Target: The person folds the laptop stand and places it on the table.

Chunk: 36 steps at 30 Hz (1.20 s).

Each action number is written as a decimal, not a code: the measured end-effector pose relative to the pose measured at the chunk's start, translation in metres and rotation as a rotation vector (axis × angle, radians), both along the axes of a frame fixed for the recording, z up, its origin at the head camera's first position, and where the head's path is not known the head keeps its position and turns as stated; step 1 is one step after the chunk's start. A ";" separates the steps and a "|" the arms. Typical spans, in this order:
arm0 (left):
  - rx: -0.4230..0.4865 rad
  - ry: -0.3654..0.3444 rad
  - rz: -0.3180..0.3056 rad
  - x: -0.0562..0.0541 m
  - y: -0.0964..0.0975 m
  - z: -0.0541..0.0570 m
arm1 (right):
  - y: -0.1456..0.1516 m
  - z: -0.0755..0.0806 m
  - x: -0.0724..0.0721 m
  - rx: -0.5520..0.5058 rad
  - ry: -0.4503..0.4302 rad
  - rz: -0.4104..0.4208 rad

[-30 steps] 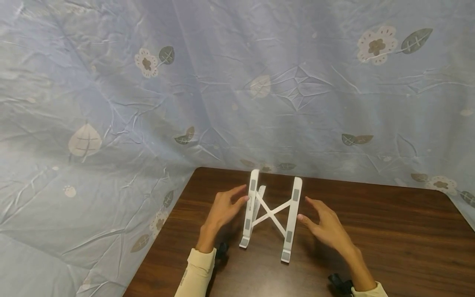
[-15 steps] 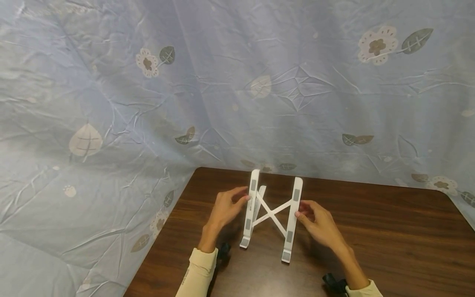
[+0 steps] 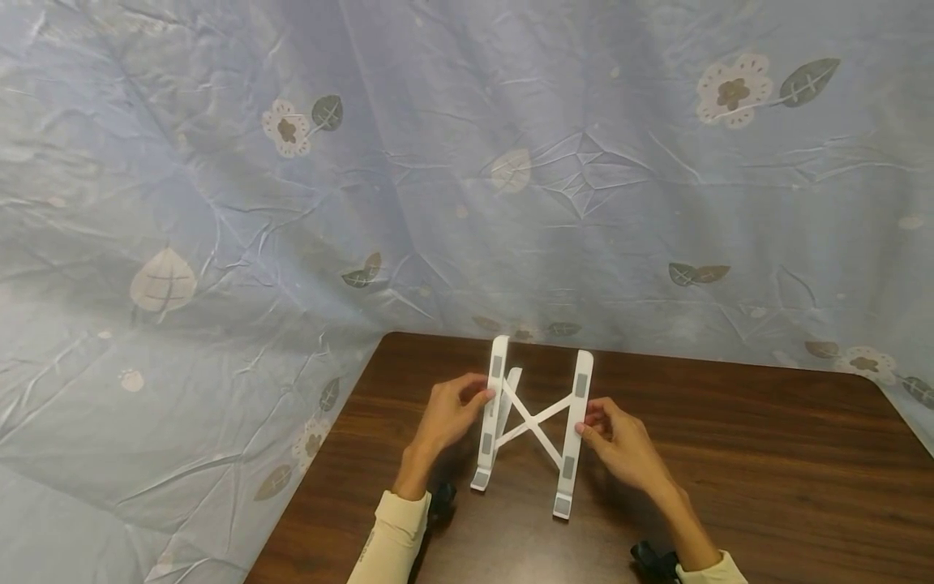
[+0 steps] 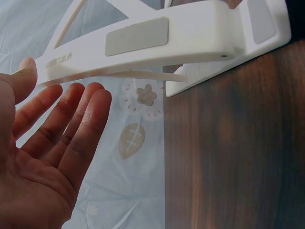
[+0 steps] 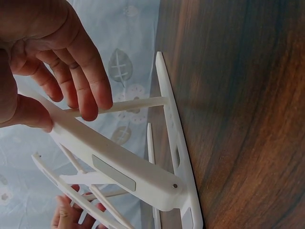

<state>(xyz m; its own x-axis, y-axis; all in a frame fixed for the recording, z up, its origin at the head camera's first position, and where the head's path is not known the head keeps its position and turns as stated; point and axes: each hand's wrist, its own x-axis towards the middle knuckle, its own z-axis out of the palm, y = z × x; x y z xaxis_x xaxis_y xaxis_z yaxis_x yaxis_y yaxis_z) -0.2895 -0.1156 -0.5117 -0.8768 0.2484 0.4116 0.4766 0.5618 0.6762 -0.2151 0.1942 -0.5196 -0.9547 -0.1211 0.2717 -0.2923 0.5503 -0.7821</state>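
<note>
A white folding laptop stand (image 3: 533, 421) stands unfolded, its two sloping rails joined by crossed bars, with grey pads along the rails. My left hand (image 3: 447, 412) is at the left rail; in the left wrist view its thumb lies against the stand (image 4: 195, 43) and the fingertips sit at the rail's lower edge. At the right rail, my right hand (image 3: 626, 444) pinches with the thumb on the front and fingers behind. The right wrist view shows that thumb pressed to the stand (image 5: 90, 140), fingers bent beneath the rail.
The stand rests on a dark brown wooden table (image 3: 766, 470). A pale blue cloth (image 3: 438, 203) with leaf and flower prints hangs behind the table and along its left side. Black devices sit at the left wrist (image 3: 441, 504) and right wrist (image 3: 653, 561).
My right hand has moved left from beside the right rail and taken hold of it. My left thumb and fingers have closed in slightly on the left rail. The stand stays in place.
</note>
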 end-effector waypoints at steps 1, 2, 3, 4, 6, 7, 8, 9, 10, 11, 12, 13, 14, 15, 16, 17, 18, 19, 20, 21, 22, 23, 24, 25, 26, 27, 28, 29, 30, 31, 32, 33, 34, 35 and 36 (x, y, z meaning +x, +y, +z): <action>0.000 0.001 -0.001 0.000 0.001 0.000 | 0.000 0.000 0.000 -0.004 0.000 0.003; 0.001 0.001 -0.005 0.000 0.002 0.000 | 0.001 0.000 0.001 -0.007 0.002 0.007; 0.003 0.002 -0.008 0.000 0.002 -0.001 | 0.001 0.000 0.002 -0.016 0.002 0.013; 0.002 0.000 -0.009 0.000 0.003 -0.001 | 0.001 0.000 0.002 -0.028 0.000 0.022; 0.003 -0.004 -0.011 0.000 0.004 -0.002 | 0.003 0.000 0.003 -0.049 -0.002 0.044; 0.004 -0.008 -0.015 0.000 0.004 -0.003 | 0.003 0.000 0.003 -0.060 -0.004 0.053; 0.005 -0.011 -0.019 0.000 0.005 -0.003 | 0.003 0.000 0.004 -0.065 -0.002 0.060; 0.005 -0.014 -0.022 0.000 0.005 -0.004 | 0.004 -0.001 0.004 -0.070 -0.004 0.066; 0.007 -0.018 -0.027 0.000 0.005 -0.004 | 0.005 -0.001 0.004 -0.066 -0.001 0.071; 0.006 -0.021 -0.032 -0.001 0.005 -0.005 | 0.005 -0.002 0.004 -0.062 -0.002 0.075; 0.006 -0.024 -0.038 -0.001 0.005 -0.005 | 0.006 -0.002 0.004 -0.057 -0.002 0.079; 0.008 -0.028 -0.045 -0.001 0.006 -0.005 | 0.006 -0.002 0.004 -0.050 -0.003 0.078; 0.011 -0.032 -0.052 -0.001 0.006 -0.005 | 0.007 -0.003 0.004 -0.043 -0.004 0.080; 0.020 -0.044 -0.064 -0.001 0.005 -0.005 | 0.008 -0.003 0.004 -0.038 -0.006 0.081; 0.027 -0.056 -0.076 -0.001 0.005 -0.005 | 0.008 -0.003 0.005 -0.033 -0.008 0.082; 0.038 -0.073 -0.092 -0.001 0.005 -0.005 | 0.009 -0.003 0.005 -0.035 -0.013 0.082; 0.053 -0.089 -0.109 -0.001 0.004 -0.005 | 0.009 -0.003 0.005 -0.033 -0.013 0.081; 0.072 -0.109 -0.130 -0.001 0.004 -0.005 | 0.010 -0.004 0.005 -0.033 -0.017 0.078; 0.089 -0.130 -0.150 -0.001 0.003 -0.005 | 0.010 -0.004 0.006 -0.041 -0.020 0.082; 0.105 -0.151 -0.169 -0.001 0.002 -0.006 | 0.010 -0.004 0.006 -0.045 -0.025 0.081; 0.114 -0.164 -0.183 -0.001 0.001 -0.006 | 0.010 -0.004 0.006 -0.050 -0.031 0.083; 0.127 -0.179 -0.198 -0.001 0.001 -0.006 | 0.009 -0.004 0.006 -0.053 -0.037 0.085; 0.130 -0.189 -0.204 -0.001 0.000 -0.006 | 0.009 -0.005 0.006 -0.053 -0.043 0.085; 0.132 -0.199 -0.208 0.000 -0.001 -0.005 | 0.007 -0.005 0.006 -0.057 -0.049 0.087; 0.130 -0.202 -0.210 0.000 -0.002 -0.005 | 0.006 -0.005 0.006 -0.061 -0.054 0.089; 0.126 -0.205 -0.210 0.000 -0.003 -0.005 | 0.006 -0.005 0.005 -0.060 -0.057 0.090; 0.121 -0.206 -0.209 0.000 -0.004 -0.005 | 0.005 -0.005 0.005 -0.063 -0.061 0.091; 0.117 -0.207 -0.208 0.000 -0.005 -0.005 | 0.004 -0.005 0.005 -0.065 -0.063 0.091; 0.111 -0.207 -0.207 0.000 -0.005 -0.005 | 0.004 -0.005 0.005 -0.068 -0.064 0.092; 0.107 -0.208 -0.207 0.000 -0.005 -0.005 | 0.003 -0.005 0.005 -0.071 -0.064 0.096; 0.105 -0.212 -0.208 0.000 -0.005 -0.005 | 0.003 -0.005 0.004 -0.074 -0.064 0.097; 0.104 -0.218 -0.208 0.000 -0.006 -0.005 | 0.004 -0.005 0.004 -0.075 -0.064 0.097; 0.104 -0.226 -0.210 0.000 -0.005 -0.004 | 0.004 -0.004 0.004 -0.076 -0.065 0.095; 0.104 -0.235 -0.211 0.000 -0.005 -0.004 | 0.004 -0.004 0.004 -0.072 -0.060 0.097; 0.106 -0.245 -0.213 0.000 -0.005 -0.004 | 0.005 -0.004 0.004 -0.068 -0.058 0.096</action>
